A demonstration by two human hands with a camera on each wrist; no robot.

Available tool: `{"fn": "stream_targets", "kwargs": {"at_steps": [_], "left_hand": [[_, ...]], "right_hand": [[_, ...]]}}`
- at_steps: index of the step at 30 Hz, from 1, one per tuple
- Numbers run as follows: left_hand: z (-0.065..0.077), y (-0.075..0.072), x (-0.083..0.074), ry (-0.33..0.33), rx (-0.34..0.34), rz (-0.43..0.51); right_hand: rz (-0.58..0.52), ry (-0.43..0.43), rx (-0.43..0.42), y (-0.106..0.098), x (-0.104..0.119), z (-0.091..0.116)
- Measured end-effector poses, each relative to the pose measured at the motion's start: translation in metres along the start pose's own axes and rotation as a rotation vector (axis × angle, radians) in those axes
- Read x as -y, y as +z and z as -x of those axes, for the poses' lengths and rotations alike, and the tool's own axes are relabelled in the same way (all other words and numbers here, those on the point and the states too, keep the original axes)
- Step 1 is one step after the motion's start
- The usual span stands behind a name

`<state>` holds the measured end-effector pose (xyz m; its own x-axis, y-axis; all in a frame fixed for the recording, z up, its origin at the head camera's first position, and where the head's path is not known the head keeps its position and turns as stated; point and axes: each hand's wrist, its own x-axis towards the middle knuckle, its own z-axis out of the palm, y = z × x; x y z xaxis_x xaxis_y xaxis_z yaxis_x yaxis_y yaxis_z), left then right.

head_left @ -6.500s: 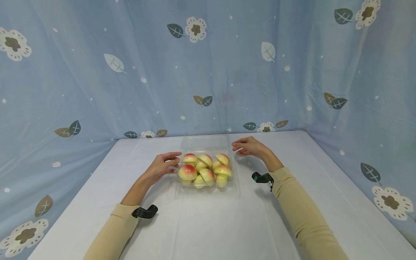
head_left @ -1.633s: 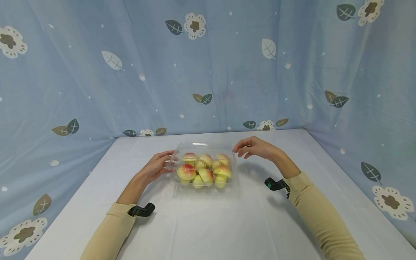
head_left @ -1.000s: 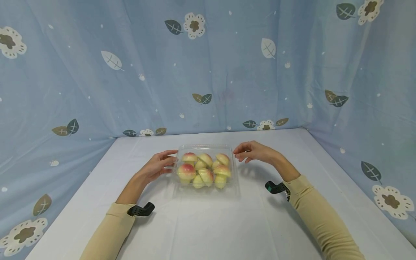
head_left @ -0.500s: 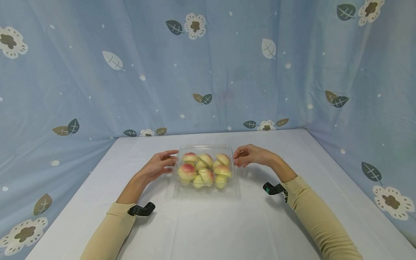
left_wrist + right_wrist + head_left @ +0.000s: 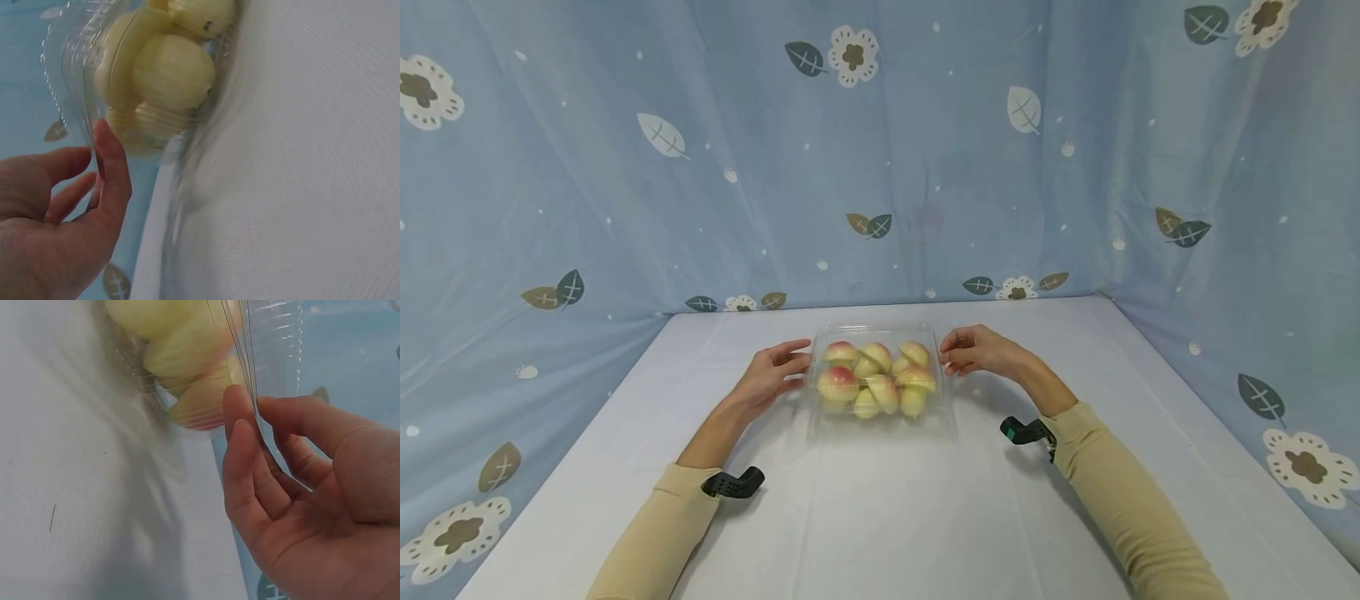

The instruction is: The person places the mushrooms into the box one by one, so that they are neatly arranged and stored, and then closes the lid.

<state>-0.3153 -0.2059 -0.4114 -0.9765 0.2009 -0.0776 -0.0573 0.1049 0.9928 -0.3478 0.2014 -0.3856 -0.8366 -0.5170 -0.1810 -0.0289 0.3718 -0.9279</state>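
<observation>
A clear plastic clamshell box (image 5: 876,333), its lid folded down, holds several yellow mushroom-shaped pieces (image 5: 838,383) with red-tinged caps. My left hand (image 5: 771,375) is at the box's left side. In the left wrist view, the thumb and fingers of that hand (image 5: 81,206) pinch the thin rim. On the opposite side is my right hand (image 5: 985,350). Its thumb and fingertips pinch the right rim in the right wrist view, where the hand (image 5: 312,487) covers part of the edge. The box looks slightly raised and tipped; how far above the cloth I cannot tell.
A white cloth (image 5: 880,508) covers the table. Blue curtain (image 5: 880,150) with leaves and flowers hangs behind and at both sides. Black wrist-worn devices (image 5: 733,483) stick out from the beige sleeves (image 5: 658,533).
The lid, standing open at the back earlier, has swung forward and down over the pieces. My right hand has closed in on the right rim, and the box has shifted slightly up and away.
</observation>
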Motion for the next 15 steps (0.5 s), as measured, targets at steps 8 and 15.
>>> {"fn": "stream_targets", "kwargs": {"at_steps": [8,15], "left_hand": [[0.0018,0.0025,-0.005,-0.012,-0.044,0.007],[0.0045,-0.004,-0.0075,-0.025,0.011,0.016]], "right_hand": [[-0.066,0.008,-0.037,0.0014,-0.0016,-0.0052],[-0.06,0.016,-0.054,0.0047,-0.0013,-0.0041]]}}
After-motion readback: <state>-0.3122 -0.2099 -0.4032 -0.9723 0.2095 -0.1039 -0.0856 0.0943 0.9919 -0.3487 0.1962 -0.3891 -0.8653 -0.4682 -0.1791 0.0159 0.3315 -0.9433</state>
